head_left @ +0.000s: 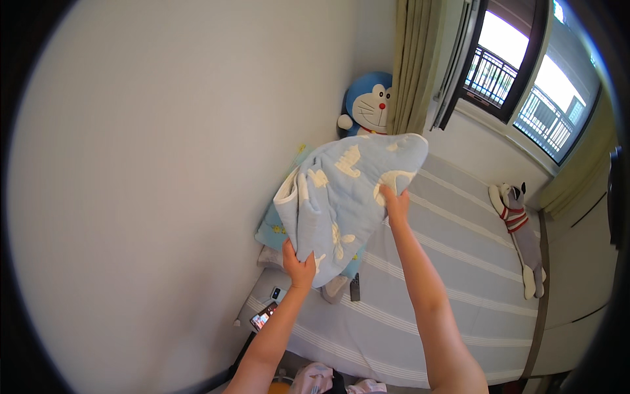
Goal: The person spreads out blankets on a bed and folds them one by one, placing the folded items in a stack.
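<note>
A light blue blanket (pixel 335 197) with cream animal shapes and a pale edging is held up over the bed, partly folded. My left hand (pixel 299 266) grips its lower left edge, the fingers tucked behind the cloth. On the right side my right hand (pixel 396 205) is closed on the blanket too, its fingertips hidden. Behind and under it a turquoise pillow (pixel 270 230) with small yellow figures shows in part. A grey cushion-like thing (pixel 335 289) peeks out below the blanket, beside a dark remote control (pixel 355 287).
The bed (pixel 453 276) has a grey striped sheet. A large blue-and-white plush toy (pixel 369 105) sits in the far corner by the curtain (pixel 415 65). At right lies a long grey plush animal (pixel 522 240). A lit phone (pixel 264 316) is near my left forearm, along the wall (pixel 144 197).
</note>
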`<act>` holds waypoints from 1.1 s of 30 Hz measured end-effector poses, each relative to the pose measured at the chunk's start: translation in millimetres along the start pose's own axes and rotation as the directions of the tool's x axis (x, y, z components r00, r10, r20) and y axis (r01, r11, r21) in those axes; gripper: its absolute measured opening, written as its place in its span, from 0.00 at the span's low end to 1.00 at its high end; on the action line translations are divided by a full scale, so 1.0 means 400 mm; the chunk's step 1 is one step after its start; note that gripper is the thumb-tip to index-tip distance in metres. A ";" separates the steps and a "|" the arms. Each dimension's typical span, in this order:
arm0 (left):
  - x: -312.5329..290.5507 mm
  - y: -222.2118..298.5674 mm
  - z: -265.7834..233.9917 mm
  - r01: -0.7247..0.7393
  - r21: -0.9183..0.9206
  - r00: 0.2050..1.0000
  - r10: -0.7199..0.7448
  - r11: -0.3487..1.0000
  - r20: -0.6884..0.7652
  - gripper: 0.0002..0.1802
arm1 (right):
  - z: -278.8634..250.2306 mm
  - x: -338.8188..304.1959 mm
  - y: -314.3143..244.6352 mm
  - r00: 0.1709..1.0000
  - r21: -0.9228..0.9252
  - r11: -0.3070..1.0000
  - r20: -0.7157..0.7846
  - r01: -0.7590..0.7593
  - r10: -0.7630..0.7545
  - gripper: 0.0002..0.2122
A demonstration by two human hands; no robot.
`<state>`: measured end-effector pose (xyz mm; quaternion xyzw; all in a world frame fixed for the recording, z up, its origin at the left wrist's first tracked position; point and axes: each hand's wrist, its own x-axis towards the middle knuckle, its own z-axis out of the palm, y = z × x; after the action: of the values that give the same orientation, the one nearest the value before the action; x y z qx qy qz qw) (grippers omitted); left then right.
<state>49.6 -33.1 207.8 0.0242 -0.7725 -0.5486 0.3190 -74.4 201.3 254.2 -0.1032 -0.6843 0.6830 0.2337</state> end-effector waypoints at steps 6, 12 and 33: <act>-0.069 -0.352 0.121 0.439 0.059 0.885 -0.443 0.897 0.144 0.28 | 0.096 0.052 0.498 0.966 -0.519 0.826 0.001 -0.219 0.257 0.32; -0.035 -0.476 0.103 0.718 -0.310 0.692 -0.686 0.623 0.224 0.32 | 0.172 -0.225 0.624 0.944 -0.270 0.914 0.050 -0.302 0.327 0.43; 0.015 -0.438 0.144 -0.447 0.602 0.747 -0.094 0.662 0.658 0.28 | 0.150 -0.372 0.541 0.831 -0.785 0.422 0.543 0.453 0.118 0.25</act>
<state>-39.9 -57.1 48.2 -0.1197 -0.9825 -0.1316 0.0546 -11.0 89.4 17.5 0.0512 -0.9806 0.1880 0.0186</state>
